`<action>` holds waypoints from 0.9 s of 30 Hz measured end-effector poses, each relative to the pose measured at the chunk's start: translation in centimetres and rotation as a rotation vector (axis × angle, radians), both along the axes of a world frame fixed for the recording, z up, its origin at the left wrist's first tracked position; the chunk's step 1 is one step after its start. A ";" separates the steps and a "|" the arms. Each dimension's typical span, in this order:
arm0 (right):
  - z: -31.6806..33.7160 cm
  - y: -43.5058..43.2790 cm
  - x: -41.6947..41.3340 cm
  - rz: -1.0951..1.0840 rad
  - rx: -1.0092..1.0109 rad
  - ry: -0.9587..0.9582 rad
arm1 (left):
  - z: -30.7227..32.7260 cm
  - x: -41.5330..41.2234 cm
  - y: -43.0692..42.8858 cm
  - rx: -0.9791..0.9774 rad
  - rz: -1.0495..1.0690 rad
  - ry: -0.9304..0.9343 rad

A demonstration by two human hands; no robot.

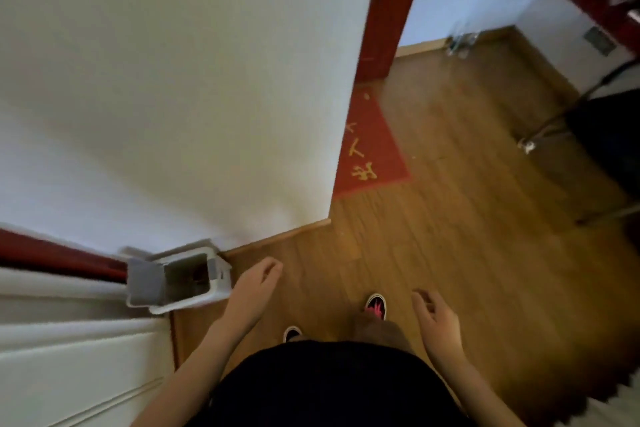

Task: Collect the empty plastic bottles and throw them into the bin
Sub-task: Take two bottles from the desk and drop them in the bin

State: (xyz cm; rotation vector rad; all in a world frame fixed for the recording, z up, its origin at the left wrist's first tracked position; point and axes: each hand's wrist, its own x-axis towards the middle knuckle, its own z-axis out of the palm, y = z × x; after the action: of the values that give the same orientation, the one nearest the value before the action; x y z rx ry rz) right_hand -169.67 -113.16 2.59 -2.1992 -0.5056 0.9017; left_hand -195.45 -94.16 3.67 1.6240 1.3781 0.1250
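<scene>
Both hands are empty. The left hand (256, 282) hangs with fingers loosely spread; the right hand (433, 314) is half curled and grips nothing.

The bin (180, 279) stands on the floor (450, 218) in the corner where the white wall (173, 80) meets the skirting, just left of the left hand and close to it — the right hand is well apart from it. The bin's lid flaps stand up and its mouth is open; something dark lies inside, too blurred to identify.

The bottles (459, 42) appear as a pale, clear cluster on the floor at the base of the far wall, beyond the red door frame (388, 10) and mat (372, 149) — ahead and to the right, well apart from both hands. The blur makes it impossible to count them or tell upright from lying.

Judgement: the next move is a walk forward through the doorway; the right hand lies nearer that side.
</scene>
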 end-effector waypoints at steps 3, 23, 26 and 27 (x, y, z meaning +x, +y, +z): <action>-0.5 -4.7 1.8 -0.192 -0.055 0.045 | 0.4 6.9 0.2 -0.021 -0.156 -0.014; -1.5 -7.1 36.2 -0.542 0.072 0.102 | -2.6 43.7 0.2 -0.115 -0.418 0.120; -2.4 -4.6 41.7 -0.552 0.070 0.093 | -3.6 49.5 3.0 -0.146 -0.418 0.138; -2.9 -3.8 43.5 -0.561 0.066 0.099 | -4.0 51.8 4.0 -0.143 -0.425 0.132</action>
State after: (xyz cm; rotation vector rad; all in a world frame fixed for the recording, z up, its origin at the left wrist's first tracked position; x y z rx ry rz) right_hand -126.16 -117.00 -0.29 -2.0593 0.1307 0.6675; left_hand -143.67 -90.18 -0.28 1.7884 1.0805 -0.3288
